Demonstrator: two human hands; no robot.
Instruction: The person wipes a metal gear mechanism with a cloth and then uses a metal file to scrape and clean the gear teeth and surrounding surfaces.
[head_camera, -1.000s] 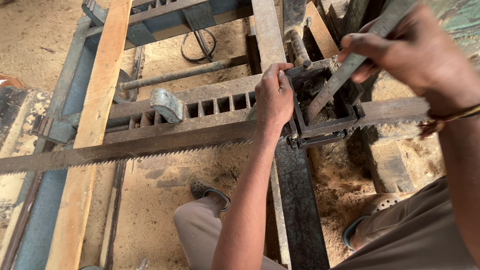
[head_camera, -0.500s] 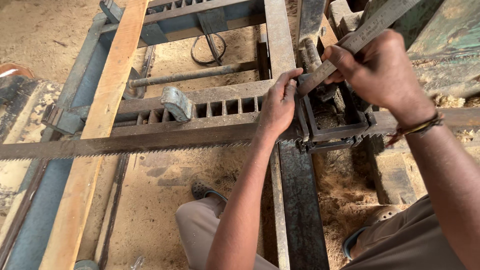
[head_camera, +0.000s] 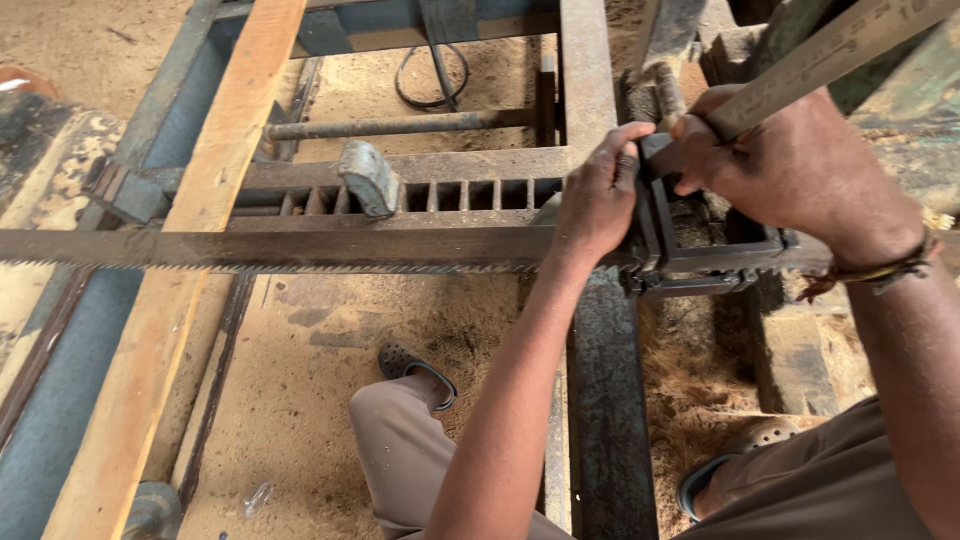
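Saw blade (head_camera: 280, 250) cut off at left edge; its right end hidden behind left hand (head_camera: 598, 205). Flat bar (head_camera: 830, 50) runs out top right. Right hand (head_camera: 800, 170) covers clamp top.

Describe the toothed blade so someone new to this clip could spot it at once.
Start at the pale wooden plank slanting down the left. The saw blade crosses it horizontally, running right to the black clamp under the left hand. Only it has fine teeth along its lower edge.
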